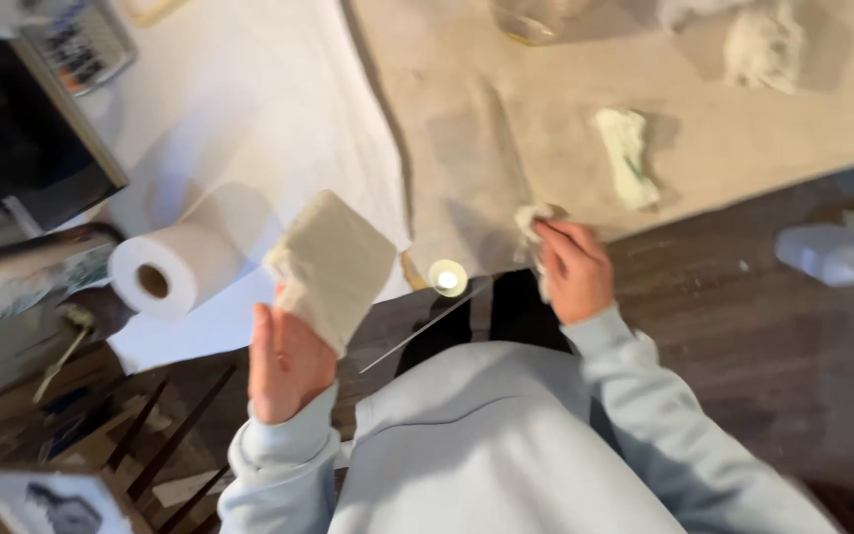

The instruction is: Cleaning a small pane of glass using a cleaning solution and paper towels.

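Left hand (pixel 287 361): nearly flat, thumb pinching a folded beige cloth (pixel 333 267) held upright, off the tabletop (pixel 704 148). Right hand (pixel 573 272): closed on a crumpled white wad (pixel 533 220) pressed at the tabletop's near edge (the nearer hand to the surface).

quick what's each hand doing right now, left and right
Left hand: holding a folded beige cloth by its lower edge.
Right hand: closed on a crumpled white wad, pressed against the sheet.
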